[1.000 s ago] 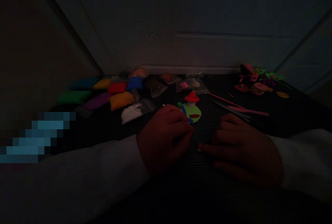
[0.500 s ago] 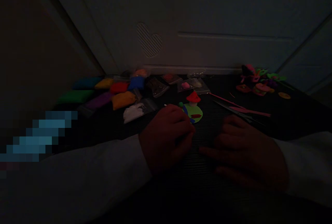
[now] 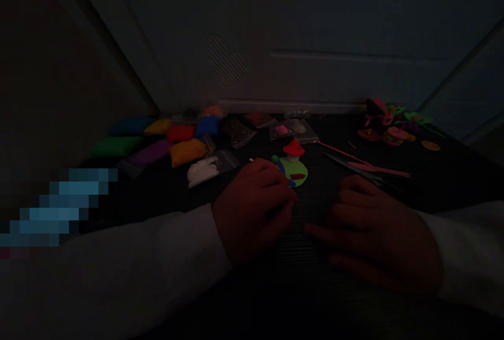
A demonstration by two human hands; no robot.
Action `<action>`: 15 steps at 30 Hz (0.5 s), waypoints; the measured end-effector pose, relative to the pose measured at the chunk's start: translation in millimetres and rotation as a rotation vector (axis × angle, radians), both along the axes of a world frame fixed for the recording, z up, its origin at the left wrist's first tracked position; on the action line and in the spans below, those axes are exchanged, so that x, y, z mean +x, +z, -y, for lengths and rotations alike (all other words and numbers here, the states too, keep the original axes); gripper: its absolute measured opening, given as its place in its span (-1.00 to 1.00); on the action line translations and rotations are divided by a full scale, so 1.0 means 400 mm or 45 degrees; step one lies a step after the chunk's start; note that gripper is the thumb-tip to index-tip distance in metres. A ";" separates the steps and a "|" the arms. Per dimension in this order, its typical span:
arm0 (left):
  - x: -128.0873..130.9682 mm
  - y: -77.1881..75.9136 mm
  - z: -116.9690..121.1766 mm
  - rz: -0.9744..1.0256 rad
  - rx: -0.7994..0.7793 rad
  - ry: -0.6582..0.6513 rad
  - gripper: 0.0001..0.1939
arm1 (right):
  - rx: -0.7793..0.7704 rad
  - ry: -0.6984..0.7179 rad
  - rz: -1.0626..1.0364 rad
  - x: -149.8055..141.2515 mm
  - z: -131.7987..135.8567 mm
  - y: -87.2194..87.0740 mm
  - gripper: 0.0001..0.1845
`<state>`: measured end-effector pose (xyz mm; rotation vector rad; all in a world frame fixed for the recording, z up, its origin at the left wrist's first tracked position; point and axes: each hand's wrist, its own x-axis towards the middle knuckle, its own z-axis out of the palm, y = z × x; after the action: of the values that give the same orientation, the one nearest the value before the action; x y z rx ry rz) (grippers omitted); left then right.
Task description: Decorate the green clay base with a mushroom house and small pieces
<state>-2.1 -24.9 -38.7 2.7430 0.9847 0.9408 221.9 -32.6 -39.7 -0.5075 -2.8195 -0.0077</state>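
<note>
The scene is very dark. My left hand (image 3: 254,209) rests on a dark ribbed mat (image 3: 307,209), fingers curled inward, just in front of a small clay model (image 3: 293,164) with a green round base and a red cone on top. What the curled fingers hold, if anything, is hidden. My right hand (image 3: 374,232) lies on the mat to the right, fingers stretched toward the left hand and roughly flat. Both arms wear pale sleeves.
Several coloured clay packets (image 3: 179,143) lie at the back left, a white lump (image 3: 201,170) nearer. Clear small bags (image 3: 283,130) sit behind the model. Pink sticks and dark scissors (image 3: 362,167) lie right of it. More clay figures (image 3: 389,125) stand far right by a pale panelled wall.
Almost nothing has moved; both hands stay where they were, with only a slight shift of the view.
</note>
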 end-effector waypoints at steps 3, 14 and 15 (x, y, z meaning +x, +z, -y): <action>0.000 0.000 0.000 0.018 -0.010 -0.016 -0.84 | 0.011 0.006 0.000 0.001 0.006 -0.001 -0.62; -0.003 -0.002 0.003 -0.015 -0.007 -0.009 -0.83 | 0.039 -0.025 0.024 0.000 0.006 -0.005 -0.62; -0.003 -0.001 0.003 -0.013 -0.009 -0.011 -0.83 | 0.034 -0.041 0.029 -0.001 0.005 -0.005 -0.62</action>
<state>-3.3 -26.3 -39.1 2.7467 0.9746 0.9217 221.5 -34.7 -41.7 -0.5503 -2.8287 -0.0583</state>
